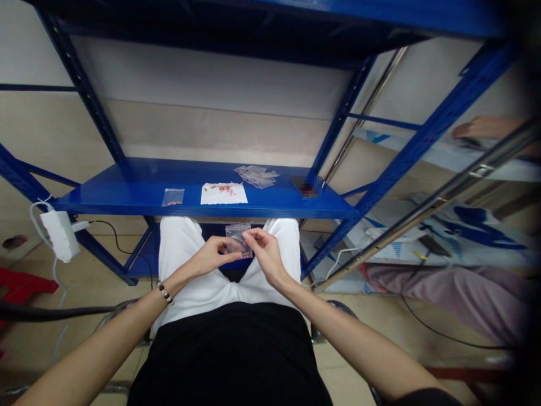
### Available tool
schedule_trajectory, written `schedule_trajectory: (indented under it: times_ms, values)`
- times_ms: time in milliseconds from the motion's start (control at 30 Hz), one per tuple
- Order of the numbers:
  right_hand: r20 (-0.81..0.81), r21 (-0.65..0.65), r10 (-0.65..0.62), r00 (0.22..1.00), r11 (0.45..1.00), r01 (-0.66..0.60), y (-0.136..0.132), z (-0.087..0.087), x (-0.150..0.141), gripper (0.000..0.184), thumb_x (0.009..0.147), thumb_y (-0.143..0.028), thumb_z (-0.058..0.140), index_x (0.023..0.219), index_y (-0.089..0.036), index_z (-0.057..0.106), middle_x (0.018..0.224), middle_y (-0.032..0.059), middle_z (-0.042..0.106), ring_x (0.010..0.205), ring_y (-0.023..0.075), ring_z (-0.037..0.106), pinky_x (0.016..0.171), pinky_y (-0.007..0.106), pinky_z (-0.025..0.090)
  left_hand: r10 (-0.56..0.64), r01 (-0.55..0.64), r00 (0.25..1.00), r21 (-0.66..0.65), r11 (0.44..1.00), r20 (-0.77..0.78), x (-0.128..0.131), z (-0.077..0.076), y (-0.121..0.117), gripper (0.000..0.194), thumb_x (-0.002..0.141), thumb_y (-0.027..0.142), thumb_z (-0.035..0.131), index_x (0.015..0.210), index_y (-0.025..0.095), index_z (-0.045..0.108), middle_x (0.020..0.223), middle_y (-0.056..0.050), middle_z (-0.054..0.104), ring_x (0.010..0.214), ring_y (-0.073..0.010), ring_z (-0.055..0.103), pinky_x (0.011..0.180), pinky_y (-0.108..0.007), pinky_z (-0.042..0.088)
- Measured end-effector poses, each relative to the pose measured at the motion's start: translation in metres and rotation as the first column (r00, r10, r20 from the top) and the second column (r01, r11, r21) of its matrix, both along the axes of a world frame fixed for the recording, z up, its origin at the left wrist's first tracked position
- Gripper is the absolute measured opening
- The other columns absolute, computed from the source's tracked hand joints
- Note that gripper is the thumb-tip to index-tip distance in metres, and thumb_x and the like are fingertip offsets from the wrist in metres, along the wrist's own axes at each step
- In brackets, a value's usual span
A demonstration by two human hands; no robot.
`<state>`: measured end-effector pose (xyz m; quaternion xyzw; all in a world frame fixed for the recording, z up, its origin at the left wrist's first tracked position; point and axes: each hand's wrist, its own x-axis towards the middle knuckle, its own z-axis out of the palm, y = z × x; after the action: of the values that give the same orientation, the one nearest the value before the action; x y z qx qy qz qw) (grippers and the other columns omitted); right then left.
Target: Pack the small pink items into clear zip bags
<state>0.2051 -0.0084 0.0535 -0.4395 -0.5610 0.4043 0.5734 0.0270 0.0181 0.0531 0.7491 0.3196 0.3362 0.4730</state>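
Left hand (213,256): half closed, small clear plastic bag (236,239) gripped at its lower edge
Right hand (264,255): pinched on upper edge
Bag: held between both, above white trousers (180,251), below blue steel shelf (127,189)

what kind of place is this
Probably a small workroom for hand packing: a blue steel shelf rack, loose clear plastic bags on it, a white paper sheet with small pink and orange pieces, and a small clear bag between the left hand and right hand.
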Motion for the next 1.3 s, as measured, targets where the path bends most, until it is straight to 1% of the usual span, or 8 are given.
schedule_trajectory:
  times_ms: [133, 267, 467, 633, 767, 867, 1133, 1300]
  values:
    - [-0.014, -0.031, 0.008, 1.000, 0.999, -0.008, -0.002, 0.000, 0.001, 0.024, 0.083, -0.042, 0.067, 0.080, -0.018, 0.068, 0.074, 0.0019, 0.065, 0.070, 0.0162, 0.059, 0.067, 0.027, 0.046, 0.151, -0.145, 0.971, -0.048, 0.988, 0.187, 0.000, 0.009, 0.000, 0.031, 0.087, 0.042, 0.062, 0.088, 0.013, 0.072, 0.086, -0.009, 0.073, 0.079, -0.0186, 0.066, 0.070, -0.027, 0.049]
    - [0.004, -0.004, 0.014, 1.000, 1.000, -0.014, -0.001, 0.002, 0.001, 0.023, 0.082, -0.041, 0.068, 0.086, -0.018, 0.069, 0.080, 0.0037, 0.068, 0.078, 0.0184, 0.063, 0.072, 0.029, 0.047, 0.260, -0.257, 0.932, -0.048, 0.965, 0.254, -0.001, 0.014, 0.003, 0.030, 0.087, 0.042, 0.063, 0.080, 0.013, 0.070, 0.074, -0.007, 0.071, 0.069, -0.0165, 0.064, 0.064, -0.025, 0.048]
    - [-0.084, 0.002, 0.044, 0.995, 0.999, -0.044, -0.003, 0.010, 0.002, 0.023, 0.083, -0.041, 0.067, 0.080, -0.019, 0.069, 0.070, 0.0019, 0.067, 0.070, 0.0166, 0.060, 0.071, 0.028, 0.047, 0.250, -0.246, 0.931, -0.048, 0.968, 0.267, 0.000, 0.018, -0.005, 0.029, 0.087, 0.040, 0.063, 0.080, 0.013, 0.072, 0.070, -0.006, 0.070, 0.066, -0.0159, 0.063, 0.064, -0.025, 0.048]
    - [-0.122, 0.011, 0.023, 0.992, 1.000, -0.021, -0.010, 0.021, 0.003, 0.021, 0.079, -0.040, 0.072, 0.082, -0.019, 0.075, 0.079, 0.0047, 0.071, 0.072, 0.0185, 0.062, 0.069, 0.029, 0.049, 0.257, -0.261, 0.912, -0.031, 0.965, 0.321, 0.001, 0.027, -0.013, 0.026, 0.085, 0.038, 0.067, 0.076, 0.014, 0.072, 0.067, -0.005, 0.070, 0.066, -0.0161, 0.063, 0.067, -0.026, 0.047]
    - [-0.103, 0.042, -0.006, 0.995, 0.999, 0.011, -0.020, 0.031, 0.004, 0.019, 0.080, -0.038, 0.071, 0.080, -0.019, 0.076, 0.077, 0.0044, 0.070, 0.070, 0.0184, 0.061, 0.066, 0.029, 0.047, 0.298, -0.293, 0.857, -0.077, 0.953, 0.421, 0.007, 0.034, -0.021, 0.022, 0.084, 0.034, 0.068, 0.075, 0.015, 0.069, 0.066, -0.003, 0.068, 0.064, -0.0150, 0.061, 0.068, -0.026, 0.047]
    - [-0.066, 0.059, -0.014, 0.998, 0.998, 0.018, -0.022, 0.036, 0.006, 0.019, 0.081, -0.037, 0.068, 0.078, -0.019, 0.074, 0.073, 0.0035, 0.067, 0.068, 0.0179, 0.059, 0.067, 0.030, 0.047, 0.276, -0.282, 0.875, -0.044, 0.958, 0.397, 0.010, 0.038, -0.026, 0.022, 0.084, 0.035, 0.067, 0.076, 0.015, 0.068, 0.069, -0.003, 0.068, 0.066, -0.0154, 0.061, 0.069, -0.026, 0.047]
    - [-0.052, 0.010, 0.052, 0.997, 0.999, -0.051, -0.013, 0.031, 0.005, 0.021, 0.080, -0.039, 0.068, 0.075, -0.019, 0.067, 0.067, 0.0013, 0.063, 0.065, 0.0157, 0.056, 0.064, 0.027, 0.045, 0.186, -0.122, 0.889, -0.176, 0.977, 0.419, 0.009, 0.031, -0.021, 0.025, 0.088, 0.038, 0.062, 0.080, 0.014, 0.064, 0.074, -0.004, 0.066, 0.068, -0.0147, 0.059, 0.066, -0.026, 0.045]
    - [-0.068, 0.007, 0.118, 0.991, 0.993, -0.118, -0.017, 0.025, 0.001, 0.022, 0.084, -0.039, 0.067, 0.082, -0.018, 0.070, 0.068, 0.0015, 0.063, 0.064, 0.0146, 0.056, 0.064, 0.027, 0.046, 0.189, -0.166, 0.918, -0.096, 0.981, 0.348, 0.009, 0.029, -0.022, 0.027, 0.087, 0.039, 0.064, 0.079, 0.014, 0.063, 0.069, -0.003, 0.063, 0.064, -0.0128, 0.057, 0.063, -0.024, 0.044]
